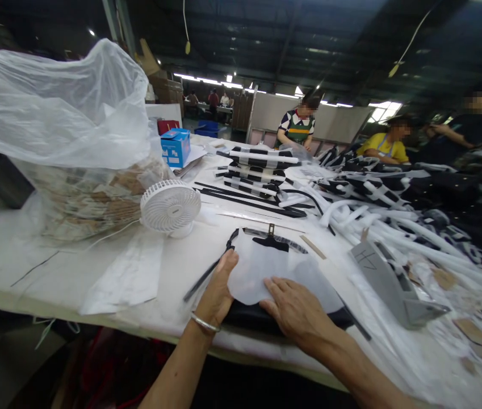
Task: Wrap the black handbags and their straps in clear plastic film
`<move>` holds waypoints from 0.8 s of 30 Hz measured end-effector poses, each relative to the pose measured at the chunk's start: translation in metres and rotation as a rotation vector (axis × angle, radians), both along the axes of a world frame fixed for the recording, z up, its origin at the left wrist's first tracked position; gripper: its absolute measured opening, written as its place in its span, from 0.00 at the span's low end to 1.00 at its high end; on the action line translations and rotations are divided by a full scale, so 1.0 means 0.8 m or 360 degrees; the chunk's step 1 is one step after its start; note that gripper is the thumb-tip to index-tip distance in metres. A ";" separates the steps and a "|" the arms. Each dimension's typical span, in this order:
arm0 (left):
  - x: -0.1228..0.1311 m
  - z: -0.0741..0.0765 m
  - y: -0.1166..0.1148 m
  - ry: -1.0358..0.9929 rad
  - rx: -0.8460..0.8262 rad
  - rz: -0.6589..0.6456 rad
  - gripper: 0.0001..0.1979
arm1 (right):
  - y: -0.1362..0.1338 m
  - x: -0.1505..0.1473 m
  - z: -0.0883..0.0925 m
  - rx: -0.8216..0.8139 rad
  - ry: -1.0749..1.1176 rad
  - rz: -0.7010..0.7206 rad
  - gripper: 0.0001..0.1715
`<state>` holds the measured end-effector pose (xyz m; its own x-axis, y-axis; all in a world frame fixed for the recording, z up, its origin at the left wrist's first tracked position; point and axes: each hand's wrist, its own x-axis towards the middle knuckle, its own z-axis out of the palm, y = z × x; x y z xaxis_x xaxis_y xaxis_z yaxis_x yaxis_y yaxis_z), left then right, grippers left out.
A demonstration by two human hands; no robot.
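Note:
A black bag point(249, 319) lies on the white table in front of me, with a pale translucent sheet point(258, 267) over its upper part. A metal clasp point(271, 229) shows at the far edge, and a dark strap point(206, 276) runs out on the left. My left hand point(219, 284) rests along the sheet's left edge, thumb up; its fingers are mostly hidden. My right hand point(289, 304) lies flat on the sheet's near part with the fingers stretched out.
Left stand a white fan point(171, 207) and a large plastic bag point(83, 199) full of small packets. Behind are stacked wrapped bags point(258, 170) and a blue box point(175, 146). White tubes point(377, 227) and a grey holder point(388, 278) fill the right. Co-workers point(297, 126) are across the table.

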<state>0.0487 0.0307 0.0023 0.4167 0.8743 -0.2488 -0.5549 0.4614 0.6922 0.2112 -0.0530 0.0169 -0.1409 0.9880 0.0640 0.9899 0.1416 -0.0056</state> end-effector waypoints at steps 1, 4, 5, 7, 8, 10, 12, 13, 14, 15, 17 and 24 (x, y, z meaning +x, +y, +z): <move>-0.005 0.003 -0.001 0.0156 0.0109 0.0025 0.39 | -0.002 -0.003 -0.003 0.0009 -0.0018 -0.0020 0.26; -0.019 0.006 0.001 0.0788 0.0528 0.0121 0.42 | -0.011 -0.006 -0.006 0.0001 -0.0016 -0.0074 0.29; -0.021 0.005 0.002 0.0966 0.0659 0.0185 0.40 | -0.015 -0.005 -0.004 -0.0004 0.0001 -0.0082 0.31; -0.022 0.000 0.004 0.1174 0.0831 0.0287 0.38 | -0.022 0.000 0.002 -0.0026 0.0039 -0.0068 0.34; -0.022 -0.003 0.004 0.1211 0.0885 0.0321 0.37 | -0.026 0.004 0.005 -0.0049 0.0055 -0.0047 0.36; -0.020 -0.010 0.003 0.1242 0.0993 0.0350 0.38 | -0.032 0.009 0.009 -0.0116 0.0070 -0.0006 0.40; -0.018 -0.016 0.001 0.1285 0.1102 0.0390 0.37 | -0.037 0.011 0.011 -0.0170 0.0052 0.0005 0.41; -0.018 -0.018 0.000 0.1313 0.1147 0.0411 0.37 | -0.039 0.010 0.011 -0.0182 0.0031 -0.0005 0.40; -0.017 -0.020 -0.001 0.1351 0.1177 0.0424 0.36 | -0.041 0.008 0.011 -0.0186 0.0006 -0.0022 0.40; -0.017 -0.021 -0.002 0.1398 0.1200 0.0427 0.36 | -0.042 0.006 0.010 -0.0189 -0.0020 -0.0042 0.40; -0.017 -0.025 -0.002 0.1516 0.1245 0.0420 0.36 | -0.042 0.001 0.009 -0.0210 -0.0050 -0.0075 0.39; -0.018 -0.020 -0.010 0.2244 0.1570 0.0308 0.35 | -0.041 0.004 -0.007 -0.0201 0.0046 -0.0049 0.38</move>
<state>0.0347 0.0230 -0.0139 0.2461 0.9163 0.3160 0.6846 -0.3951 0.6125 0.2146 -0.0858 0.0114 -0.1105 0.9922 -0.0575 0.9929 0.1076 -0.0499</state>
